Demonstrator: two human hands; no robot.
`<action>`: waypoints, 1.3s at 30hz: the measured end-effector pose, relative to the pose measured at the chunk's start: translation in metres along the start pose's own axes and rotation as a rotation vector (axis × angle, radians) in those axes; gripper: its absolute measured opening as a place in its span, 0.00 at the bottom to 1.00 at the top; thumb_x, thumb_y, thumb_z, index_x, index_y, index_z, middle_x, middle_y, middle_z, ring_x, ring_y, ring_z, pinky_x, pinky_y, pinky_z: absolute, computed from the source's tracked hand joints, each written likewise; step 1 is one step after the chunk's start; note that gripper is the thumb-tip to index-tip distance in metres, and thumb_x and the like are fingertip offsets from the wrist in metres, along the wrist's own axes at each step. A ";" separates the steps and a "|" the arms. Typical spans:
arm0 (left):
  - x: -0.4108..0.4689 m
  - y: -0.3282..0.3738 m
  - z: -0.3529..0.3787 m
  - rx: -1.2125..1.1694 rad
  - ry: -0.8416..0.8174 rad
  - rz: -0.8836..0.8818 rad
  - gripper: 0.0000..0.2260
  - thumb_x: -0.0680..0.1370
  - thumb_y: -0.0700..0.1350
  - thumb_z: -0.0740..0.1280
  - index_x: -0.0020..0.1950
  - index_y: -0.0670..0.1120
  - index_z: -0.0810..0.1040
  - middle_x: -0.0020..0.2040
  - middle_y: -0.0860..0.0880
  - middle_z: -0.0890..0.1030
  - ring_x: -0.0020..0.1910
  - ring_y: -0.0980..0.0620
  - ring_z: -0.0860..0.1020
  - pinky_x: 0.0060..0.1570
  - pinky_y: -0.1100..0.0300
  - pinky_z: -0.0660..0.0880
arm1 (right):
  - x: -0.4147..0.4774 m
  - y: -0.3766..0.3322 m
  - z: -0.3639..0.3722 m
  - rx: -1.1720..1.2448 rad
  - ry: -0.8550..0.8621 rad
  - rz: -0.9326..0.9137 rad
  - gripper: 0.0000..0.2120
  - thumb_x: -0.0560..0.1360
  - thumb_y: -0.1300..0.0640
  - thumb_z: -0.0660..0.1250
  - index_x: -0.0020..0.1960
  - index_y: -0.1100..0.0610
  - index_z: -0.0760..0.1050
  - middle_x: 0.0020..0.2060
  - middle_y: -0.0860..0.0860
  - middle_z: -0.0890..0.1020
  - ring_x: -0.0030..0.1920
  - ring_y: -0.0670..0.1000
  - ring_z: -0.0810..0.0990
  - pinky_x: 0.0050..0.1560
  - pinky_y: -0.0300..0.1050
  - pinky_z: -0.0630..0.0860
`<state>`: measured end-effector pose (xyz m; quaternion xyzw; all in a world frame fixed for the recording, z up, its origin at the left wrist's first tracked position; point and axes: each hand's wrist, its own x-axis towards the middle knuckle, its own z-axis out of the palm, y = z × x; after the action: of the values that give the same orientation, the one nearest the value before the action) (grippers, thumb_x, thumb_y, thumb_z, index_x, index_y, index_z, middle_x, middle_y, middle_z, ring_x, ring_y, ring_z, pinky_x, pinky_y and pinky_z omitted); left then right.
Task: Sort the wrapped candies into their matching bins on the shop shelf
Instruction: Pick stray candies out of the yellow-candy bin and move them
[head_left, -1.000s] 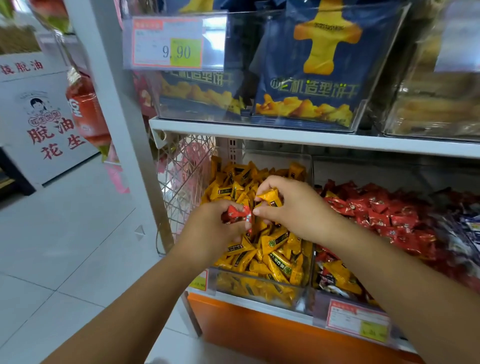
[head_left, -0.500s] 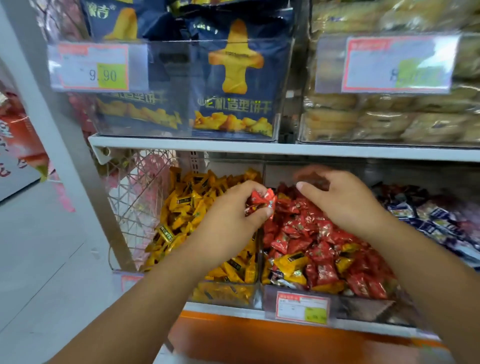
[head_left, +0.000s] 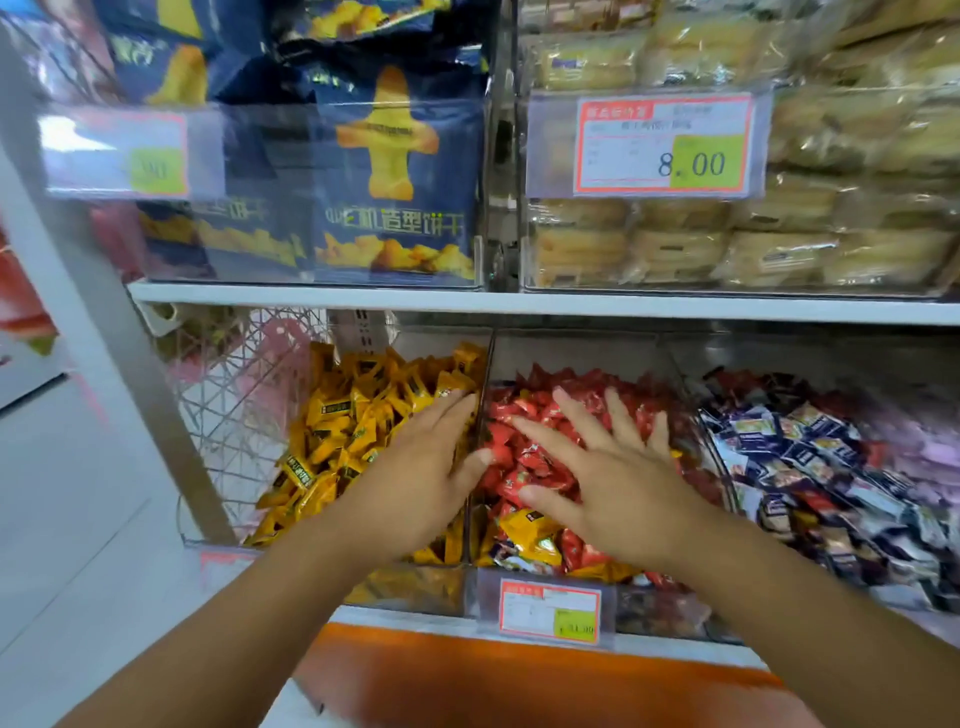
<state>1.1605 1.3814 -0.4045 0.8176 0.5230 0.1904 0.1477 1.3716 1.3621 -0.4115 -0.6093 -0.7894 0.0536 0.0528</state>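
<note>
Red candies (head_left: 550, 415) fill the middle bin (head_left: 660, 608) (a few yellow ones (head_left: 524, 530) sit at its front); the right hand (head_left: 618, 478) lies on them, grip spread flat. The left hand (head_left: 415, 478), grip flat and unclenched, lies over the yellow candies (head_left: 353, 415) next door.

glossy red candy wrappers (head_left: 540, 415), clear plastic bin (head_left: 483, 597), wire mesh panel (head_left: 234, 415)

Lower shelf (head_left: 400, 622), yellow-candy bin (head_left: 410, 590) touching red-candy bin (head_left: 657, 609)
</note>
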 end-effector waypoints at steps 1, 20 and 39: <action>-0.008 -0.004 0.001 -0.009 -0.032 -0.014 0.30 0.80 0.59 0.53 0.79 0.52 0.49 0.79 0.55 0.49 0.77 0.58 0.46 0.73 0.64 0.44 | 0.008 -0.006 0.008 -0.050 -0.019 0.001 0.31 0.74 0.27 0.47 0.73 0.28 0.38 0.76 0.41 0.35 0.75 0.61 0.32 0.69 0.72 0.34; -0.087 -0.111 -0.042 0.007 0.006 -0.036 0.22 0.80 0.53 0.64 0.74 0.58 0.66 0.75 0.58 0.62 0.74 0.59 0.59 0.69 0.65 0.57 | 0.051 -0.046 -0.051 0.014 0.057 0.113 0.20 0.75 0.38 0.65 0.65 0.39 0.73 0.67 0.46 0.75 0.63 0.51 0.75 0.63 0.46 0.71; -0.131 -0.137 -0.055 0.138 -0.007 -0.053 0.21 0.73 0.59 0.60 0.62 0.54 0.80 0.56 0.59 0.81 0.54 0.60 0.76 0.57 0.66 0.68 | 0.162 -0.134 0.006 -0.180 -0.309 -0.548 0.35 0.70 0.44 0.74 0.70 0.31 0.60 0.67 0.43 0.60 0.64 0.51 0.66 0.59 0.49 0.72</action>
<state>0.9757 1.3207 -0.4367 0.8124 0.5558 0.1469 0.0977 1.2018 1.4854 -0.3945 -0.3610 -0.9242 0.0593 -0.1094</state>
